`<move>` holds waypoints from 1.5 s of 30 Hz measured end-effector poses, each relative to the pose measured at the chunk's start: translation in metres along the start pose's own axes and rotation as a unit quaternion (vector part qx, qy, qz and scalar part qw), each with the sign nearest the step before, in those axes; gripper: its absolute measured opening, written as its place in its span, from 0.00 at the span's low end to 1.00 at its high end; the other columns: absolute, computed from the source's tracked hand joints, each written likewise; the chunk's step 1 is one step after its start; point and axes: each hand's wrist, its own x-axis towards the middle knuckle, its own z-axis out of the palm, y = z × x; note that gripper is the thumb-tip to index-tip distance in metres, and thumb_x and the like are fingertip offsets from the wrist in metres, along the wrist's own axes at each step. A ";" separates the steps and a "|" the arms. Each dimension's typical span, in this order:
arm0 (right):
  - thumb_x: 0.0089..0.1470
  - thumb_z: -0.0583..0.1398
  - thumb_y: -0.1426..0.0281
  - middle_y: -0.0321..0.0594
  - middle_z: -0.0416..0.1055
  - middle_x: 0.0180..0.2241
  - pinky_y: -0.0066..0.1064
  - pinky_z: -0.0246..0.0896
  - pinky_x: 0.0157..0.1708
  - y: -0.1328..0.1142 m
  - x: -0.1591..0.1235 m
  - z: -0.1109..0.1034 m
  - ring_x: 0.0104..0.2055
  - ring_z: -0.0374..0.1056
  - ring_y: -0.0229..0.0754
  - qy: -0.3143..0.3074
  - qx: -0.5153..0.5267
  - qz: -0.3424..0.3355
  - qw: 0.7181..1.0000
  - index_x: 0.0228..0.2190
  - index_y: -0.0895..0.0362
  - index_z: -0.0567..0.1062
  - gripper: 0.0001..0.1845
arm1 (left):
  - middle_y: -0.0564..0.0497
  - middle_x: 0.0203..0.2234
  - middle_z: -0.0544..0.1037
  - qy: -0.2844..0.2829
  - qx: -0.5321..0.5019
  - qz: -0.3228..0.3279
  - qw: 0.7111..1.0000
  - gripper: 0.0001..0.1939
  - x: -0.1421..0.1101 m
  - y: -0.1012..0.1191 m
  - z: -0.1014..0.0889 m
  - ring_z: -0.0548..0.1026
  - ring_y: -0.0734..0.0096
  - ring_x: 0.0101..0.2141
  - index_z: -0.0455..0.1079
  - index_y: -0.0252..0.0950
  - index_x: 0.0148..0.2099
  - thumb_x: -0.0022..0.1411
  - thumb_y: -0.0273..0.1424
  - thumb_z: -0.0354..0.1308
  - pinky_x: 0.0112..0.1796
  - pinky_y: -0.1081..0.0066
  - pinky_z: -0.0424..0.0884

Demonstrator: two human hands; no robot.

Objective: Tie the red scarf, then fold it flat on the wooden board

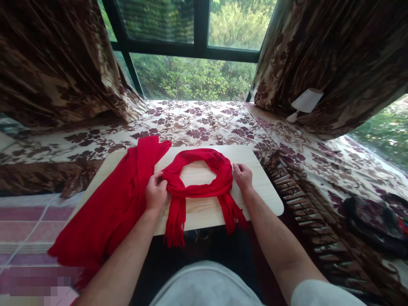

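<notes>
I have the looped red scarf (208, 191) lying near the middle of the pale wooden tabletop (263, 193), laid out as a ring with bare wood showing through its center. Its two fringed ends point toward me and hang past the near edge, one from the left part of the ring and one from the right. At the ring's left side my left hand (157, 187) has its grip pinching a bit of the red fabric between thumb and fingers. My right hand (243, 175) is just beside the ring's right side, thumb and fingers pressed together; from here I can't tell whether the tips catch any cloth. To the left I see a second red cloth (111, 195), heaped and folded, running from near the tabletop's far edge down over its left side toward the striped bedding (28, 225). Beyond the tabletop a floral cover (199, 121) spreads up to the window (194, 78), with greenery outside. Patterned curtains (60, 63) hang on both sides, and a small white lamp (307, 101) leans by the right-hand one. Farther right, near me, a dark bag (374, 225) lies on the floral cover.
</notes>
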 end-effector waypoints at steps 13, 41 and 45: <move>0.53 0.56 0.51 0.44 0.78 0.29 0.33 0.63 0.37 0.009 0.002 0.001 0.33 0.71 0.45 -0.007 -0.012 -0.016 1.000 0.29 0.59 0.79 0.24 | 0.42 0.49 0.78 0.009 -0.011 -0.014 1.000 0.18 0.000 0.003 0.001 0.77 0.59 0.51 0.71 0.35 0.51 0.57 0.29 0.58 0.56 0.58 0.70; 0.53 0.57 0.56 0.42 0.79 0.32 0.33 0.62 0.40 0.011 0.011 0.013 0.36 0.72 0.45 -0.027 -0.035 -0.026 0.999 0.31 0.57 0.80 0.19 | 0.44 0.43 0.80 0.029 -0.005 -0.001 1.000 0.18 0.008 0.005 0.004 0.79 0.61 0.44 0.72 0.34 0.48 0.52 0.27 0.59 0.50 0.61 0.74; 0.52 0.58 0.56 0.42 0.79 0.32 0.33 0.63 0.41 0.010 0.011 0.011 0.37 0.72 0.45 -0.025 -0.011 -0.020 0.999 0.31 0.57 0.80 0.18 | 0.41 0.44 0.80 0.029 -0.018 -0.001 0.999 0.19 0.008 0.003 0.005 0.79 0.60 0.46 0.71 0.33 0.48 0.52 0.26 0.58 0.52 0.59 0.74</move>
